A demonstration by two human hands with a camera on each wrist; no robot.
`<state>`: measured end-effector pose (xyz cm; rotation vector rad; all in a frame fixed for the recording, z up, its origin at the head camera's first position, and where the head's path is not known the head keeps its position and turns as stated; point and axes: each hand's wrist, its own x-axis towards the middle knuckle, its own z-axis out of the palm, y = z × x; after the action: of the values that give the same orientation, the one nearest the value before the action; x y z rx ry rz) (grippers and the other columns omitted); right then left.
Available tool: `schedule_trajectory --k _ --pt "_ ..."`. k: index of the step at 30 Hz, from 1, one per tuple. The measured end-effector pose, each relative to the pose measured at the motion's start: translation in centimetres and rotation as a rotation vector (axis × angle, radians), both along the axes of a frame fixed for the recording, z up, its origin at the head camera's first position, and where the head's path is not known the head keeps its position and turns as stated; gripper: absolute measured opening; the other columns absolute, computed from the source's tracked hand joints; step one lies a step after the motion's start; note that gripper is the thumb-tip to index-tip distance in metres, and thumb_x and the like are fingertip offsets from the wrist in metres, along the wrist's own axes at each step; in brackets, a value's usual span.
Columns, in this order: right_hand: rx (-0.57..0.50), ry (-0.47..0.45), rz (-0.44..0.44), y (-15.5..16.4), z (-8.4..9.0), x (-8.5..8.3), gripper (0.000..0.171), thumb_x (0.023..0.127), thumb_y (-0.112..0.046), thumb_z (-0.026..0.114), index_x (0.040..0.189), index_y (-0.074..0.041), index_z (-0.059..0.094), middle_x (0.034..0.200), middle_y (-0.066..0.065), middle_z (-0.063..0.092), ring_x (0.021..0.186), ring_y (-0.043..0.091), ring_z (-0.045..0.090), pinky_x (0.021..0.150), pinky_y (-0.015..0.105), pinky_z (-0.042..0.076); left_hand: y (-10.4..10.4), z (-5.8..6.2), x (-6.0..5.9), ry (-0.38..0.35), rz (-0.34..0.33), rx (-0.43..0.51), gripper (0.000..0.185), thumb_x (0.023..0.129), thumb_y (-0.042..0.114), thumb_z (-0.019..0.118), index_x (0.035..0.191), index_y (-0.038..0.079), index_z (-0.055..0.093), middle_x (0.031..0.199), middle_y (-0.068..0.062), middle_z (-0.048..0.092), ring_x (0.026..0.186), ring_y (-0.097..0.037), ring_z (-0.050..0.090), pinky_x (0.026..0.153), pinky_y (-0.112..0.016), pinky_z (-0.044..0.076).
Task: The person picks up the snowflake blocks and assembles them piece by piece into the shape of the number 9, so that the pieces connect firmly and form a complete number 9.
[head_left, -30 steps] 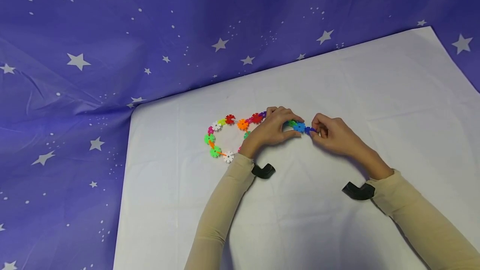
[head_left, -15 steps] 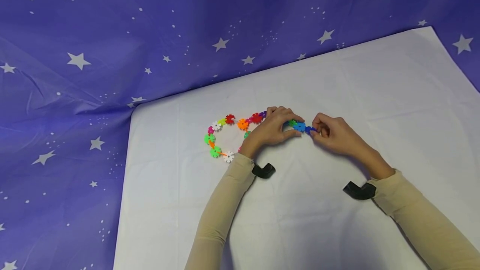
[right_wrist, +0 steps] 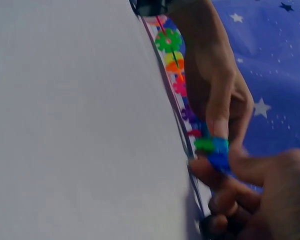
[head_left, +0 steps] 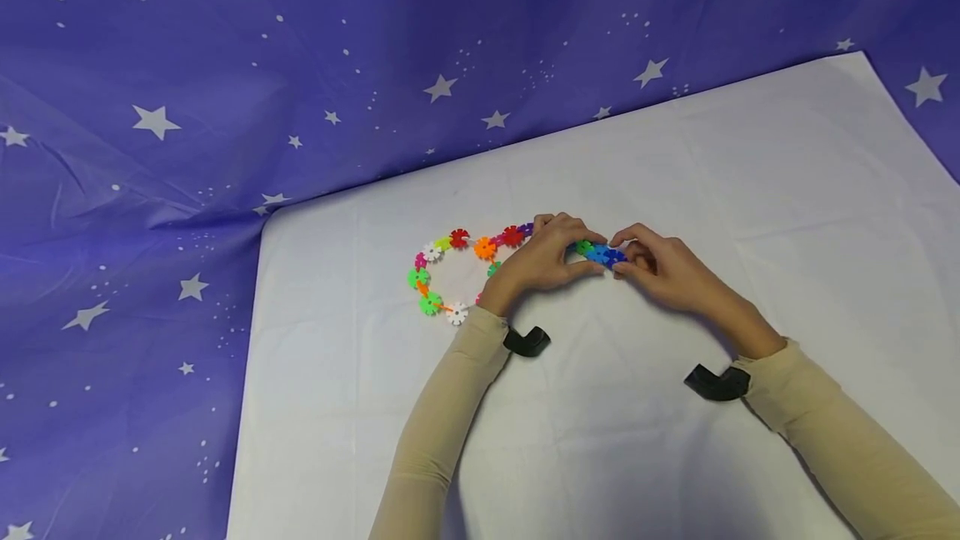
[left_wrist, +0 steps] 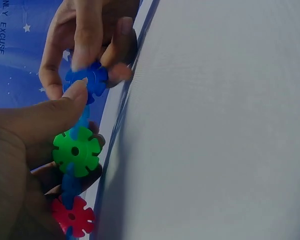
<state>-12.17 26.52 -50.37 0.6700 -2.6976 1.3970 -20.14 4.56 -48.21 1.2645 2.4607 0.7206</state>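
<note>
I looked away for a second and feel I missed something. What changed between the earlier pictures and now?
The right hand slid left, pushing its dark blue piece up against the light blue piece held by the left hand. The fingers of both hands kept their pinch; the rest of the chain and the white cloth stayed put.

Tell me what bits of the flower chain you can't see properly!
- Head view: the left hand covers the chain between the red and blue pieces.
- Left wrist view: fingers hide part of the dark blue piece.
- Right wrist view: blurred; far pieces too small to count.
</note>
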Motion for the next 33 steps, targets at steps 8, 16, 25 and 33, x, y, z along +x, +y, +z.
schedule_trajectory --k 8,16,25,33 --pt "-0.081 -0.052 0.084 0.7 -0.2 -0.2 0.028 0.092 0.000 0.064 0.118 -0.010 0.063 0.090 0.000 0.072 0.081 0.009 0.067 0.074 0.014 0.047 0.0 0.1 0.0 0.001 -0.024 -0.022 0.035 0.090 0.040 0.070 0.120 0.023 0.070 0.108 0.009 0.067 0.113 -0.010 0.051 0.102 -0.039 0.025" --pt "-0.037 0.018 0.063 0.5 -0.4 -0.3 0.028 0.088 -0.003 0.070 0.113 -0.014 0.066 0.086 -0.005 0.066 0.074 0.002 0.056 0.066 0.016 0.044 0.1 0.2 0.0 0.024 -0.033 -0.045 0.035 0.090 0.041 0.070 0.120 0.022 0.070 0.109 0.008 0.066 0.114 -0.012 0.050 0.104 -0.041 0.025" --pt "0.001 0.026 0.066 0.3 -0.4 -0.2 0.029 0.088 0.000 0.069 0.115 -0.010 0.065 0.081 -0.003 0.056 0.064 0.005 0.044 0.058 0.021 0.038 -0.2 0.3 0.1 0.032 0.002 -0.036 0.046 0.086 0.042 0.074 0.125 0.021 0.067 0.115 0.005 0.063 0.117 -0.012 0.050 0.107 -0.039 0.026" --pt "0.058 -0.009 0.056 0.2 -0.1 -0.1 0.033 0.086 -0.004 0.073 0.117 -0.011 0.064 0.084 -0.005 0.060 0.063 0.005 0.044 0.056 0.021 0.038 -3.9 2.2 -0.3 0.018 0.074 0.115 0.047 0.086 0.035 0.075 0.127 0.013 0.065 0.119 -0.003 0.063 0.116 -0.016 0.051 0.104 -0.038 0.028"
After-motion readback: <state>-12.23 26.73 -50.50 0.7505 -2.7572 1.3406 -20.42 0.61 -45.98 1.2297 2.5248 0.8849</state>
